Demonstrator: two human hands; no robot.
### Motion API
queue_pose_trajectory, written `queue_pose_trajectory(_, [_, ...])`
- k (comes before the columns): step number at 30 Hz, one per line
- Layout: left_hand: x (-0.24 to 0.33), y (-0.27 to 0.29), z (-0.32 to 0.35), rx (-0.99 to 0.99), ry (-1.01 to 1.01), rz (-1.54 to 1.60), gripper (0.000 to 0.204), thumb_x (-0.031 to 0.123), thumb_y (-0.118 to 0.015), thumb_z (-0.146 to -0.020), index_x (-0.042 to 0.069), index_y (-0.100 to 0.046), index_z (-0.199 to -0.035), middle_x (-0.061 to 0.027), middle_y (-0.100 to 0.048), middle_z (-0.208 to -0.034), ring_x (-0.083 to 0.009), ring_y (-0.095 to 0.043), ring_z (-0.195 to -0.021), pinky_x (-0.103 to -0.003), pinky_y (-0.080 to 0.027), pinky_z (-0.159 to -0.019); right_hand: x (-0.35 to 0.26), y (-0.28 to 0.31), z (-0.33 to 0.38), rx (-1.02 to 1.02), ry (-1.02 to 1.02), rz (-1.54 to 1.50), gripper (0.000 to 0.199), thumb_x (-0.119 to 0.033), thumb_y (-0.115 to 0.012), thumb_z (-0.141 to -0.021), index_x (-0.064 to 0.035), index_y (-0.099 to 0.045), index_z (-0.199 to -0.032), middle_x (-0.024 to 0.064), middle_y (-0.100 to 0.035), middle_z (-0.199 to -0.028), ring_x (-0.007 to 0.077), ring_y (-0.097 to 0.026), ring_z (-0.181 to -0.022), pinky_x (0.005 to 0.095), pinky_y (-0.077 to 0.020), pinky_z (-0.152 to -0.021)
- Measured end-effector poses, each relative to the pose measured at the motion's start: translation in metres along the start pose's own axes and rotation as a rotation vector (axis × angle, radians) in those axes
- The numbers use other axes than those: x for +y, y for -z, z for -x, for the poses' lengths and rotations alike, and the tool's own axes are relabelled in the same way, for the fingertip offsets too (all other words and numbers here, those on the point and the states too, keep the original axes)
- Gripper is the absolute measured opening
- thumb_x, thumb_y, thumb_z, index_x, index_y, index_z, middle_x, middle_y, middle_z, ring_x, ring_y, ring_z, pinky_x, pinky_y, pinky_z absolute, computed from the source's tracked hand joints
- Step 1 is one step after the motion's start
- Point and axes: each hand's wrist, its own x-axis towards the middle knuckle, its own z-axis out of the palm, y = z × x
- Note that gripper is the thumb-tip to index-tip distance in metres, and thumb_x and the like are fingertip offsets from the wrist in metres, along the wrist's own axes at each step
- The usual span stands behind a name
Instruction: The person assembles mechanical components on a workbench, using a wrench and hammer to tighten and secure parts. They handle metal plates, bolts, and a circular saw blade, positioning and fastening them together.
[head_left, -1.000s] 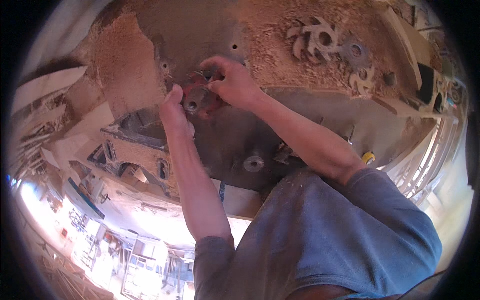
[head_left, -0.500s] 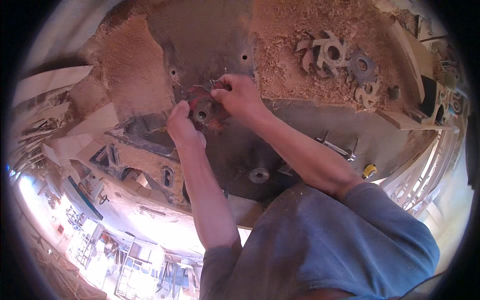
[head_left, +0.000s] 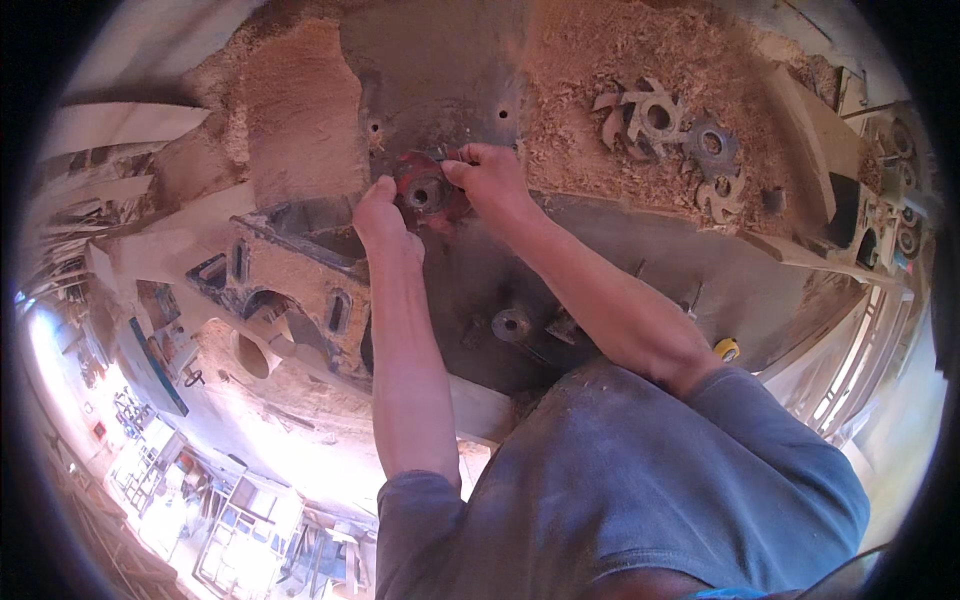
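Note:
A red toothed cutter head [head_left: 421, 196] with a round grey hub and a centre hole sits between my two hands, over the dark metal machine table [head_left: 620, 250]. My left hand [head_left: 383, 216] grips its left edge with thumb and fingertips. From the right, my right hand [head_left: 494, 182] pinches the upper right edge of the cutter head, fingers curled. Some of the cutter's blades are hidden behind the fingers. Whether its underside rests on the table, I cannot tell.
Several toothed cutters [head_left: 641, 118] and a grey disc [head_left: 711, 144] lie in wood shavings at upper right. A round metal collar [head_left: 510, 324] stands on the table near my body. A yellow tape measure [head_left: 727, 350] lies by my right elbow. A dusty slotted casting [head_left: 300, 275] sits left.
The cutter head has turned or tilted in my hands and sits slightly farther away. Both hands have shifted with it, keeping their grip. The whole view has also moved a little.

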Motion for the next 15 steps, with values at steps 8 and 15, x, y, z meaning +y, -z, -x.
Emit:
queue_pose_trajectory(8, [0.023, 0.022, -0.005, -0.190, -0.100, -0.220, 0.020, 0.015, -0.057, -0.102, -0.001, -0.069, -0.108, -0.0086, -0.068, -0.102, -0.0226, -0.067, -0.091, -0.040, -0.057, -0.075, -0.019, 0.006, 0.019, -0.097, 0.048, -0.109, 0.020, -0.017, -0.068, -0.097, 0.0027, -0.072, -0.099, 0.0022, -0.069, -0.080, 0.0117, -0.064, -0.075, 0.0336, -0.0545, -0.069])
queue_pose_trajectory(15, [0.038, 0.039, 0.044, -0.266, -0.232, -0.073, 0.033, 0.028, -0.055, -0.106, 0.002, -0.067, -0.122, -0.0122, -0.069, -0.118, -0.0268, -0.067, -0.108, -0.041, -0.056, -0.090, -0.057, 0.001, 0.055, -0.143, 0.301, -0.075, 0.026, -0.018, -0.072, -0.095, 0.0014, -0.070, -0.112, 0.0102, -0.072, -0.095, 0.0140, -0.069, -0.076, 0.0337, -0.0588, -0.069])
